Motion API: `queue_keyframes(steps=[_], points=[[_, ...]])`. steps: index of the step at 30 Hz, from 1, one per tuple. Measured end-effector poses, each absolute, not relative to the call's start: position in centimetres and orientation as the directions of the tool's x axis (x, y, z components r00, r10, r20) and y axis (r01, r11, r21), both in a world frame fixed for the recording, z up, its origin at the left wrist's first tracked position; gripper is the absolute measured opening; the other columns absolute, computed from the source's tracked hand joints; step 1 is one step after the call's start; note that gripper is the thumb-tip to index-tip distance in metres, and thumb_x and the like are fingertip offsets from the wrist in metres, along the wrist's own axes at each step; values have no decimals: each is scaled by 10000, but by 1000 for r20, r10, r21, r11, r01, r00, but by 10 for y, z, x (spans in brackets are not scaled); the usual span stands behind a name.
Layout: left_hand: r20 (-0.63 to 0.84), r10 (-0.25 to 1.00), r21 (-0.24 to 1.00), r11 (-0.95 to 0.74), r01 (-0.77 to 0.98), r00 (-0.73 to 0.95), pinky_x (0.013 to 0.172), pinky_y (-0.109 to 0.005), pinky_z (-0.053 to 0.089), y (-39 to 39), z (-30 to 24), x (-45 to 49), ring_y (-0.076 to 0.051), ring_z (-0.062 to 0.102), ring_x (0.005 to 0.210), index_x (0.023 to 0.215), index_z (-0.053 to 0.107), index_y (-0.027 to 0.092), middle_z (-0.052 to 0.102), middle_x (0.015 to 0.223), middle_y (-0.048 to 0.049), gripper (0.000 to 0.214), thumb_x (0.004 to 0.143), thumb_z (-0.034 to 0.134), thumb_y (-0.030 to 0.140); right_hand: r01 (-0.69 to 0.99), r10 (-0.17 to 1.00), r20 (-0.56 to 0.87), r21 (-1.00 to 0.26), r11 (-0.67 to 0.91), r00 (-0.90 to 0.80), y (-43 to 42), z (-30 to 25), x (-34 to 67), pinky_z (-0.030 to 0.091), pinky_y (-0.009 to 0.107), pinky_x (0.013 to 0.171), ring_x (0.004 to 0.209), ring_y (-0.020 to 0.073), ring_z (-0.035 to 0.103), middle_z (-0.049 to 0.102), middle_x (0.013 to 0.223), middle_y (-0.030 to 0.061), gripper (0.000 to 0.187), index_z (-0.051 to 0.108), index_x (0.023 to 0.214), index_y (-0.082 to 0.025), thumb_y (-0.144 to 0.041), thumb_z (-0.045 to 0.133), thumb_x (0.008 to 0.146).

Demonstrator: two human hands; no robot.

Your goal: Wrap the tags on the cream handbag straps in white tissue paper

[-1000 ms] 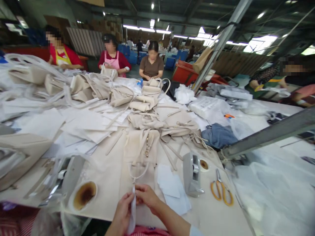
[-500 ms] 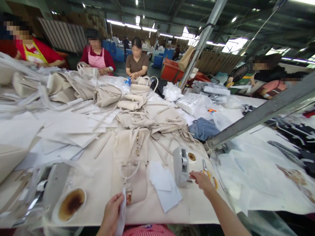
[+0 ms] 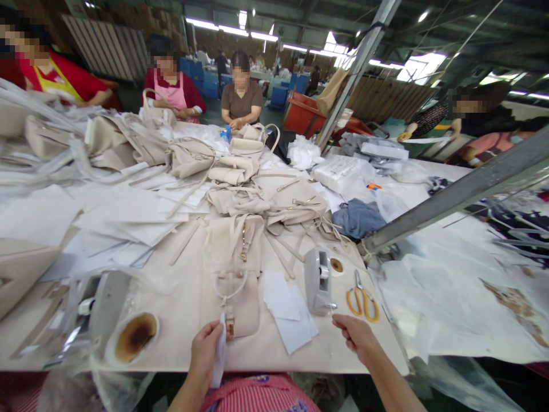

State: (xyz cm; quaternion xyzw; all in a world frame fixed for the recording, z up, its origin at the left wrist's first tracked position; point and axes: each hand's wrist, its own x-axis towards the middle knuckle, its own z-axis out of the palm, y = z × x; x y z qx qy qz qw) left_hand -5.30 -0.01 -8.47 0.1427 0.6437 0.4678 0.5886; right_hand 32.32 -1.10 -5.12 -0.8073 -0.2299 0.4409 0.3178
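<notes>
My left hand (image 3: pixel 206 350) pinches a folded piece of white paper (image 3: pixel 219 355) at the lower edge of a beige handbag (image 3: pixel 246 306). The paper stands beside the bag's gold clasp (image 3: pixel 230 327), partly behind my fingers. The bag lies flat, its looped handle pointing away from me. My right hand (image 3: pixel 355 336) is closed in a pinch just in front of the grey tape dispenser (image 3: pixel 316 283). A thin clear strip of tape seems to run from the dispenser's front edge to the fingertips. Loose white paper pieces (image 3: pixel 288 312) lie between bag and dispenser.
Orange-handled scissors (image 3: pixel 362 300) and a small dish (image 3: pixel 337 265) lie right of the dispenser. At left are a second dispenser (image 3: pixel 103 306) and a bowl of brown stuff (image 3: pixel 135 337). Beige bags (image 3: pixel 295 200) pile up behind. A metal post (image 3: pixel 450 197) slants across the right. Co-workers sit opposite.
My right hand has drawn back toward me from the dispenser's side, uncovering the scissors. My left hand still holds the paper by the clasp. The view has shifted slightly.
</notes>
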Motion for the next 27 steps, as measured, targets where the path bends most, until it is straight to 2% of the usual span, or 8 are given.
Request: queue_keyframes(steps=[3,5,7,9,11,17,22,27], points=[[-581,764,806,490,-333,-282,625,-290,465,-4,-84,-49,-180,598,570,644,693,155,676,555,-32,307,497,757,417,105,615,-648,-645,-757,451,-26,-66,294,133,236,438,414,69,206,303,390,-75,277,480,443,-218,-421,648,529],[-544,781,834,466,-294,-307,609,-289,454,-6,-87,-47,-179,585,561,632,682,152,664,544,-36,287,543,718,423,127,633,-702,-631,-766,326,-24,-66,261,109,236,449,413,60,194,302,395,-85,275,520,455,-205,-429,669,513],[-506,792,862,444,-246,-341,598,-289,447,-8,-90,-46,-183,580,562,644,676,153,660,552,-35,270,592,683,417,148,680,-727,-665,-732,96,-12,-57,219,126,238,454,422,59,229,396,443,-68,287,590,534,-185,-456,683,532],[-465,802,886,424,-189,-375,597,-289,443,-10,-92,-44,-185,574,565,647,665,162,649,554,-25,240,631,656,401,172,718,-678,-735,-656,-159,5,-42,171,178,237,466,454,63,302,524,533,-37,283,621,607,-173,-449,681,581],[-417,817,907,402,-125,-399,625,-293,446,-12,-90,-43,-193,579,595,652,661,175,649,576,-21,202,667,635,374,207,721,-624,-781,-589,-301,24,-32,126,226,236,482,484,72,360,579,571,-24,250,617,617,-174,-422,651,617],[-317,842,930,365,30,-437,725,-302,426,-20,-79,-39,-230,614,734,717,684,207,698,705,-41,148,774,580,296,346,666,-660,-750,-564,-347,63,-49,63,124,242,425,408,71,300,514,407,-41,125,576,466,-186,-255,553,568],[-263,853,912,373,174,-452,736,-308,393,-26,-84,-38,-233,583,716,702,654,235,656,701,-39,147,814,559,244,450,645,-689,-716,-533,-331,71,-63,57,103,236,408,379,63,292,472,352,-48,156,546,401,-191,-199,554,557],[-263,850,934,343,98,-457,876,-321,389,-24,-84,-43,-263,600,905,877,719,247,704,899,-78,158,774,601,229,502,616,-718,-683,-531,-325,73,-63,54,91,229,393,352,54,261,403,322,-65,173,530,383,-194,-203,565,553]])
